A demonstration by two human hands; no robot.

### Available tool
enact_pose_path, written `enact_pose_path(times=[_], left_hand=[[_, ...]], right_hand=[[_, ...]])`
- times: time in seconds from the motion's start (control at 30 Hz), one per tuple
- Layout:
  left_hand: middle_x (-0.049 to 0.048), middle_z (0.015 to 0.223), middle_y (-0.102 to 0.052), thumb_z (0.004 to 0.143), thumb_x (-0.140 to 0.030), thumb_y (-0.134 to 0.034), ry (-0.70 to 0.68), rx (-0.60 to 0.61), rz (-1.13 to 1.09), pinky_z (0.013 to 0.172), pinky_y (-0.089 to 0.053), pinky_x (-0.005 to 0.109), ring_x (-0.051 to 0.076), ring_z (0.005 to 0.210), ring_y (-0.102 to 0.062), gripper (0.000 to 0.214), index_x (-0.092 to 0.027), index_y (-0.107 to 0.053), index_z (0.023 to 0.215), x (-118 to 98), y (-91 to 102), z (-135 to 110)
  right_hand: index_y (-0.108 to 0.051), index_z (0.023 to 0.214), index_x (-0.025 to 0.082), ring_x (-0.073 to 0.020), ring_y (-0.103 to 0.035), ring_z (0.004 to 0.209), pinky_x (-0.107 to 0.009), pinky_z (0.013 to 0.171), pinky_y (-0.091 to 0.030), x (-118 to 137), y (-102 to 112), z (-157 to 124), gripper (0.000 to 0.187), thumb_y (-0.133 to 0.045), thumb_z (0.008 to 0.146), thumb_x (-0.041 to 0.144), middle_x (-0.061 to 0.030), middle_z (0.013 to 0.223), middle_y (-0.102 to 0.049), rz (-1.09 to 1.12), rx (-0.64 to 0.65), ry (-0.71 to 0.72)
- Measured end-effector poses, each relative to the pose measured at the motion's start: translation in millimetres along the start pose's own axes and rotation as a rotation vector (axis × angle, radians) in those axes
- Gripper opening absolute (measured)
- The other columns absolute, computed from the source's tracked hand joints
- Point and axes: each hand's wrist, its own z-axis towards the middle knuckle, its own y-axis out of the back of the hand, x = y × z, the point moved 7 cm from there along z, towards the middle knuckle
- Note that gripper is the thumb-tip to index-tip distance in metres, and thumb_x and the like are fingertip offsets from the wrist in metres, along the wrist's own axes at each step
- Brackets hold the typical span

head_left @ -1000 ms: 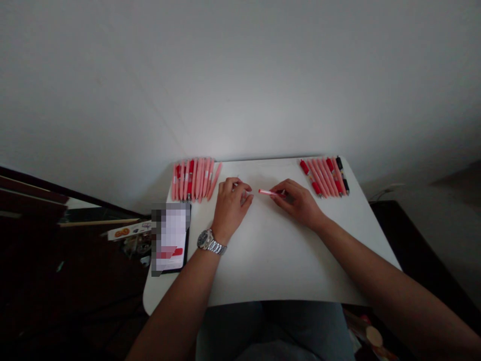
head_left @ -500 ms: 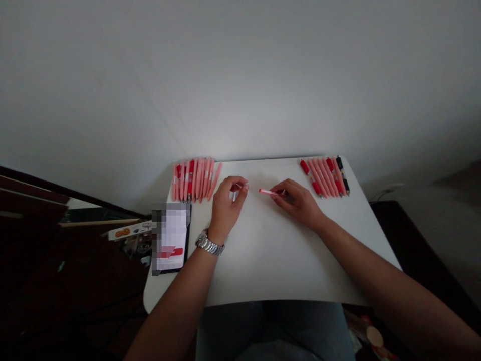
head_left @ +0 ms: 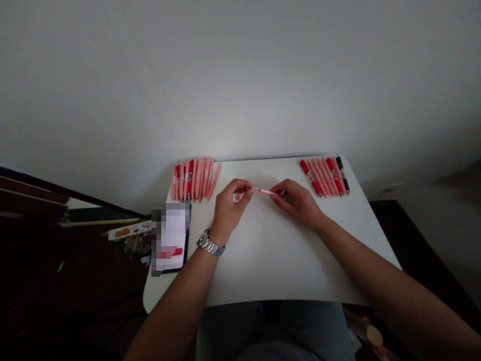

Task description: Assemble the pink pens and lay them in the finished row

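My right hand pinches a pen with a red end, held nearly level and pointing left over the table. My left hand is closed on a small clear piece, its kind too small to make out for certain. The clear piece is at the pen's red end; whether they touch I cannot tell. Much of the pen is hidden by my right fingers. Left of my left hand lies a row of pink and red pens. To the right is another row of pens, pink, red and black.
A phone with a lit screen lies at the left edge of the white table. The table's back edge stands against a pale wall. A metal watch is on my left wrist.
My left hand has moved right, bringing the clear piece up to the pen's red end. My right hand and the pen have barely moved.
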Motion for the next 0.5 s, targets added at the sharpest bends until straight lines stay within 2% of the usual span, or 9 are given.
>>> enact_pose_path(times=[0.23, 0.5], left_hand=[[0.0004, 0.091, -0.072, 0.093, -0.031, -0.069, -0.013, 0.024, 0.037, 0.076, -0.051, 0.027, 0.013, 0.082, -0.066, 0.01, -0.022, -0.069, 0.098, -0.5, -3.1, -1.2], [0.0017, 0.095, -0.074, 0.094, -0.032, -0.067, -0.028, 0.054, 0.084, 0.079, -0.051, 0.029, 0.015, 0.086, -0.067, 0.011, -0.023, -0.071, 0.1, -1.6, -6.2, -3.0]], right_hand=[[-0.066, 0.105, 0.023, -0.0198, -0.062, 0.083, -0.033, 0.072, -0.051, 0.3, -0.5, -0.5, 0.012, -0.062, 0.097, 0.031, -0.0056, 0.091, -0.066, 0.009, 0.013, 0.001], [-0.066, 0.105, 0.023, -0.0205, -0.063, 0.083, -0.034, 0.072, -0.051, -0.9, -1.6, -0.2, 0.014, -0.061, 0.098, 0.034, -0.0056, 0.09, -0.067, 0.013, 0.016, 0.0]])
